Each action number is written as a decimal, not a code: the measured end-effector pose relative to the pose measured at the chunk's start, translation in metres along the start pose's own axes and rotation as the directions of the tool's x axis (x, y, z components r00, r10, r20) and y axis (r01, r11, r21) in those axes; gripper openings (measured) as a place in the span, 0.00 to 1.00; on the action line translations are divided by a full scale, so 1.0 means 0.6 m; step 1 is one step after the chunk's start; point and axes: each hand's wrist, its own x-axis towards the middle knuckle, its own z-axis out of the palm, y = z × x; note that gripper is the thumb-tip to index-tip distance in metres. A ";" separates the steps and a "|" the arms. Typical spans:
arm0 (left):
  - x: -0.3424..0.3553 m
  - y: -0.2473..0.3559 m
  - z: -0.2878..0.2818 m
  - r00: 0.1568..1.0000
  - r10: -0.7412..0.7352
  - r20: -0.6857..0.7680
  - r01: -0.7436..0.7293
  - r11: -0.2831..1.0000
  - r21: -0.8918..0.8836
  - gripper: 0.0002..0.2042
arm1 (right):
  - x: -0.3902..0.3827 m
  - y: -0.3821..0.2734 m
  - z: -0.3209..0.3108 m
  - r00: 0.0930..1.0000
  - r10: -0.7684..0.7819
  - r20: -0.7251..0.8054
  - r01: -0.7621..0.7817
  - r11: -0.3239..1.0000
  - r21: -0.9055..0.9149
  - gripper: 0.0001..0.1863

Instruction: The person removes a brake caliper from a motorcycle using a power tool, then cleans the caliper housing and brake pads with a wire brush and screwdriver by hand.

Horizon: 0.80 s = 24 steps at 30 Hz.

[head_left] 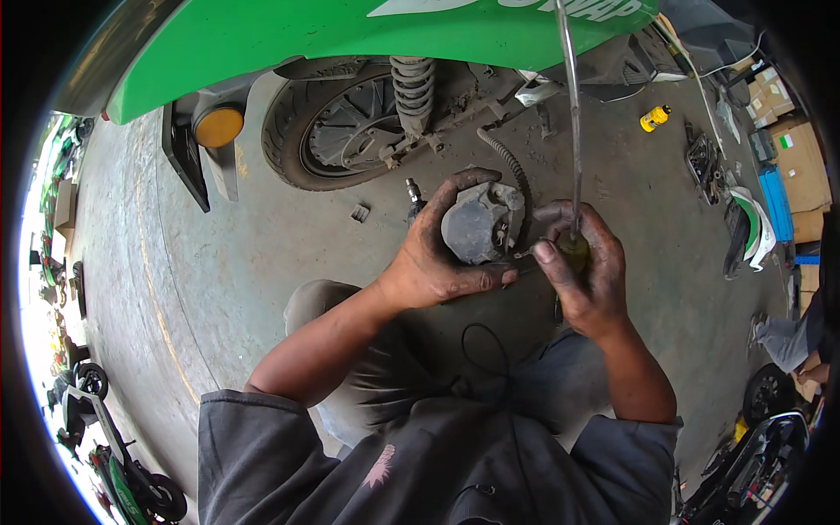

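Note:
My left hand [442, 267] is closed around a dusty grey rounded housing [470, 229] with small metal fittings on its face, above my knees. A black corrugated cable sleeve [512, 166] runs up from beside the housing toward the motorcycle. My right hand [584, 276] grips a long screwdriver [573, 140], whose steel shaft points up; its yellowish handle is mostly inside my fingers. The thumb is at a small wire end beside the housing; whether it pinches it I cannot tell. A black tool with a metal tip [412, 197] lies just left of my left hand, partly hidden.
A green-panelled motorcycle [289, 31] with a rear wheel and coil shock stands ahead. A yellow bottle [654, 118], loose parts [700, 166] and cardboard boxes [801, 166] are at right. Another person's leg [787, 341] shows at the right edge. Scooters [122, 472] line the left.

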 end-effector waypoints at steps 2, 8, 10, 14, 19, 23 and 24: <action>0.003 0.004 -0.008 0.985 -0.172 0.006 0.170 0.969 -0.178 0.43 | -0.012 0.001 -0.040 0.993 0.024 0.114 -0.047 0.979 0.200 0.20; 0.013 0.006 -0.061 0.987 -0.120 -0.106 0.109 0.989 -0.099 0.43 | -0.101 0.013 -0.106 0.942 0.164 0.294 -0.151 0.986 -0.068 0.31; 0.012 0.006 -0.069 0.985 -0.080 -0.154 0.078 0.997 -0.016 0.43 | -0.124 0.009 -0.105 0.928 0.150 0.340 -0.125 0.988 -0.095 0.32; 0.018 0.002 -0.064 0.973 -0.046 -0.225 0.051 0.999 0.016 0.41 | -0.147 0.016 -0.087 0.922 0.015 0.388 0.053 0.985 -0.163 0.31; 0.022 0.005 -0.055 0.972 0.001 -0.235 0.016 0.997 0.072 0.40 | -0.161 0.037 -0.066 0.932 0.117 0.343 -0.085 0.991 -0.107 0.31; 0.020 0.003 -0.054 0.971 -0.022 -0.239 0.035 0.998 0.052 0.38 | -0.146 0.033 -0.068 0.920 0.098 0.380 -0.050 0.990 -0.135 0.30; 0.020 0.004 -0.055 0.972 -0.029 -0.235 0.040 0.998 0.042 0.37 | -0.146 0.031 -0.068 0.916 0.119 0.383 -0.074 0.989 -0.131 0.30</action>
